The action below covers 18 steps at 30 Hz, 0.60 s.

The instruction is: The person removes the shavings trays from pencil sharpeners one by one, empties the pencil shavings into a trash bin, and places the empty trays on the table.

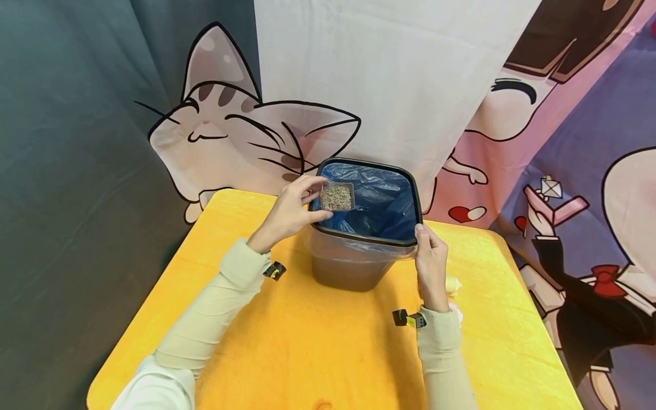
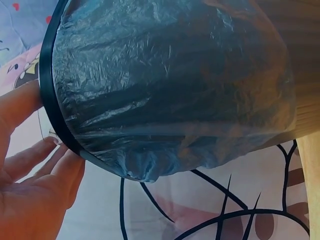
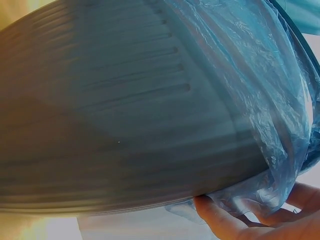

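Note:
A grey bin (image 1: 348,273) with a black rim stands on the table, lined with a thin blue plastic bag (image 1: 381,191) folded over its edge. Between thumb and fingers, my left hand (image 1: 289,209) holds a small clear plastic box (image 1: 337,197) of greenish-brown bits at the rim's left side, tilted so that its contents face me. My right hand (image 1: 432,263) grips the rim's front right corner, thumb on top. In the right wrist view, its fingers (image 3: 220,220) lie against the bag's overhang. The left wrist view shows the black rim (image 2: 47,75) beside my left fingers.
Yellow cloth covers the table (image 1: 318,353). A small pale yellow item (image 1: 453,285) and a white one (image 1: 456,313) lie partly hidden beyond my right wrist. A printed cartoon curtain (image 1: 400,74) hangs close behind the bin.

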Tool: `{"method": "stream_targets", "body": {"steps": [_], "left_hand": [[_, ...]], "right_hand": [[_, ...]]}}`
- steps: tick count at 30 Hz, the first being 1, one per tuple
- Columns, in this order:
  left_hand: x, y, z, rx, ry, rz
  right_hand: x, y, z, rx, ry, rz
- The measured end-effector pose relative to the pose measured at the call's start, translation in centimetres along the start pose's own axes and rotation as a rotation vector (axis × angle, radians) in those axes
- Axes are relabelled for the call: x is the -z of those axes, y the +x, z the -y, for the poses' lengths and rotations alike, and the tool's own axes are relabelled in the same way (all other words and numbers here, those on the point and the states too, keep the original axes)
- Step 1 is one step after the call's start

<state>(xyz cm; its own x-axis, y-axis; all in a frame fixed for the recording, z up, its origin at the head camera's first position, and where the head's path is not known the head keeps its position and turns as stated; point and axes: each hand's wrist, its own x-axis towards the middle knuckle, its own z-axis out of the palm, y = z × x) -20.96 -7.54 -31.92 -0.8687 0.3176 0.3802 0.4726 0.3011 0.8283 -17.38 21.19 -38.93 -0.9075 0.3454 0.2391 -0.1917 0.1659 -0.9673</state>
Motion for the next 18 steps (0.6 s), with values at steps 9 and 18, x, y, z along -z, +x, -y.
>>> {"method": "stream_targets", "body": {"steps": [9, 18], "left_hand": [[-0.27, 0.14, 0.14, -0.045, 0.020, -0.013], [-0.75, 0.20, 0.31, -0.139, 0.096, -0.057]], "right_hand": [[0.06, 0.00, 0.08, -0.021, -0.007, -0.008], [0.13, 0.08, 0.02, -0.037, -0.003, -0.009]]}}
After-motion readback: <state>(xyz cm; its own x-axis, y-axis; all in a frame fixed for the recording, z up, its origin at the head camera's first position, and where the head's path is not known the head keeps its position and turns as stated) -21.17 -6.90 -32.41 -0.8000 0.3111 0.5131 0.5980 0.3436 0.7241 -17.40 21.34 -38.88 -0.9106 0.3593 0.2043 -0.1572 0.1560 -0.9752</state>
